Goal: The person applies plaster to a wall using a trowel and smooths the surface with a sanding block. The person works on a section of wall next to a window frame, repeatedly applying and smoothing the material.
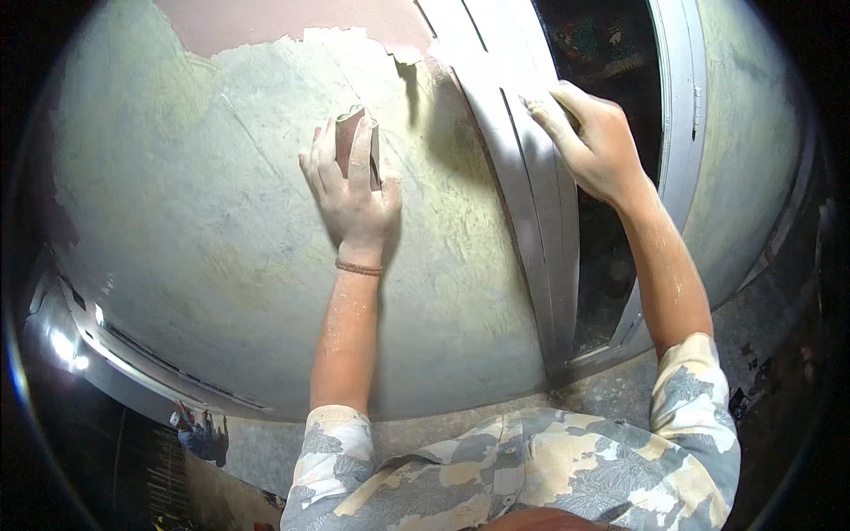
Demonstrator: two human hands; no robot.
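Note:
My left hand [359, 199] is closed on a sanding block wrapped in reddish-brown sandpaper [348, 142], held against a mottled pale greenish plaster wall [195, 221] that has a patch of pink paint [274, 18] along the top. To the right, my right hand [593, 142] grips the edge of a white frame [540, 221] beside a tall dark opening, thumb on its face and fingers curled round the edge, partly hidden. Pale dust coats both hands and forearms.
A second white frame strip [673, 168] borders the opening's right side. A grey concrete floor [443, 434] runs below the wall. At the lower left, a small distant figure of a person in blue [199, 438] shows near a bright light [66, 350].

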